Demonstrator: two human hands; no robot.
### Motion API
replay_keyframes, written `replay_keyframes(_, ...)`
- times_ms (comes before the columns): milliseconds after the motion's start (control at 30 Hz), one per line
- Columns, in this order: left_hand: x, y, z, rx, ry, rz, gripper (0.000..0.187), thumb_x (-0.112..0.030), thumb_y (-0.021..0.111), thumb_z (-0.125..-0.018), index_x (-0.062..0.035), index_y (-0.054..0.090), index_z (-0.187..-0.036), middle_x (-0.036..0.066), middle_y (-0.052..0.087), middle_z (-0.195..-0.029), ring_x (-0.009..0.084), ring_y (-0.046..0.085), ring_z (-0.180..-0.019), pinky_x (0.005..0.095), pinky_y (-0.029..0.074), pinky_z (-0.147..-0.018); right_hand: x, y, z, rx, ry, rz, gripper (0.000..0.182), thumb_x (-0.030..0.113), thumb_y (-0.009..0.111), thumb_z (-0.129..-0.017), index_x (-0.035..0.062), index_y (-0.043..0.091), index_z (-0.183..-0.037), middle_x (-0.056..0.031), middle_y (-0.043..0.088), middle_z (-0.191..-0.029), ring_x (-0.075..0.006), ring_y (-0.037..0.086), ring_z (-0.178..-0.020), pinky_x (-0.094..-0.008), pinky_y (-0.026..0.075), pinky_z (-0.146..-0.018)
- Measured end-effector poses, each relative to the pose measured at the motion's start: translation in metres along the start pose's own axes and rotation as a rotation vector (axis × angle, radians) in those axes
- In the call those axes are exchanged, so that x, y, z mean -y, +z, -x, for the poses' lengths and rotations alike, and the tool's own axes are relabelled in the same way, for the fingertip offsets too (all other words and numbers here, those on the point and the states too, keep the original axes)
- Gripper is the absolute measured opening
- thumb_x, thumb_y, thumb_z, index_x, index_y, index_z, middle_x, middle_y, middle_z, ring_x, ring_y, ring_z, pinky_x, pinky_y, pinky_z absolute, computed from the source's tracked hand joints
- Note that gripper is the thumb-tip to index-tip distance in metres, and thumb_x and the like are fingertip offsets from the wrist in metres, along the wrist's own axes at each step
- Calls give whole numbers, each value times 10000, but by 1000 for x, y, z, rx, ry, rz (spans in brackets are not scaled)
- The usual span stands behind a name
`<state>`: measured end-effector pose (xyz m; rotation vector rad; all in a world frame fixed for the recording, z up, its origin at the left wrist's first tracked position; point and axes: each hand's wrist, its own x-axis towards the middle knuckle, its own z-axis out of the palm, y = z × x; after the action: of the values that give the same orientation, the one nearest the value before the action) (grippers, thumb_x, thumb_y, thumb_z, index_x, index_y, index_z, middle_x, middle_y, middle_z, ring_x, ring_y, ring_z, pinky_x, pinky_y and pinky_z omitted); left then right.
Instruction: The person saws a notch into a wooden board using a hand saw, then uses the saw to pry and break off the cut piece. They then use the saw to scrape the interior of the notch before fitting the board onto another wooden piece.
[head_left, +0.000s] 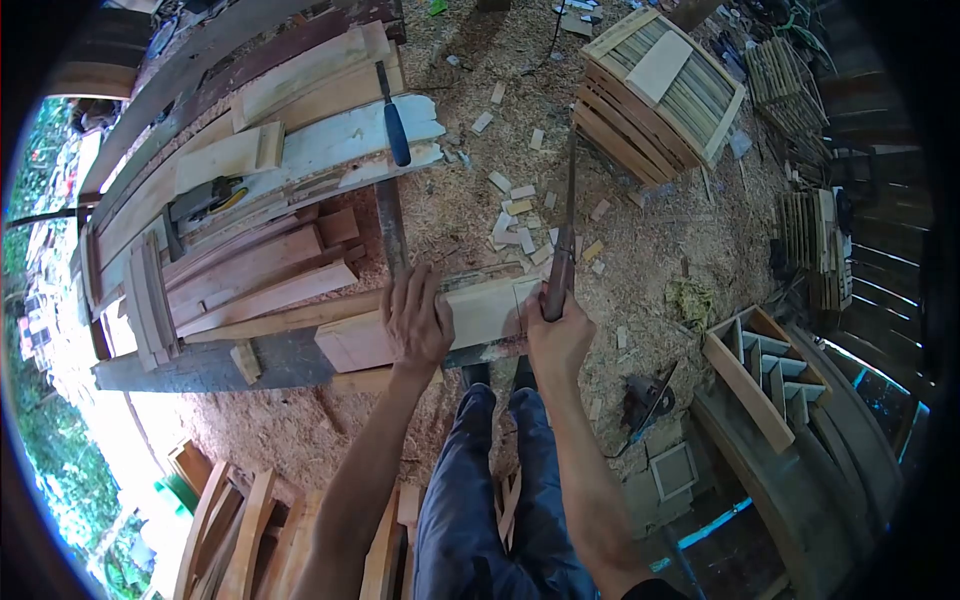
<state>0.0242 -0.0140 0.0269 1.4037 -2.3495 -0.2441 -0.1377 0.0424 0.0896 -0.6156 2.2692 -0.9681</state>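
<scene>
A pale wooden board [470, 314] lies across a dark beam [290, 367] in front of me. My left hand [416, 318] rests on top of this board with its fingers spread, pressing on its middle. At the board's right end my right hand [558, 325] is closed round the handle of a hand saw [567, 235]. The saw's blade points away from me, seen nearly edge-on. Pencil-like lines show on the board beside the right hand. Whether the saw's teeth touch the wood cannot be made out.
A chisel with a blue handle [397, 135] lies on a white plank [330, 152] at the upper left. Slatted frames [655, 95] are stacked at the upper right. Small offcuts [507, 222] and sawdust cover the ground. A compartmented wooden piece [768, 370] stands at the right.
</scene>
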Motion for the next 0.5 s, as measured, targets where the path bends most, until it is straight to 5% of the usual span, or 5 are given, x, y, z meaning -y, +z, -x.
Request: replay_keyframes(500, 0, 3, 1, 29, -17, 50, 270, -107, 452, -872, -25, 646, -1040, 128, 645, -1060, 313, 596, -1036, 442, 429, -910, -7, 18, 19, -178, -20, 124, 151, 69, 716, -796, -45, 658, -877, -218, 671, -734, -369, 685, -710, -426, 510, -599)
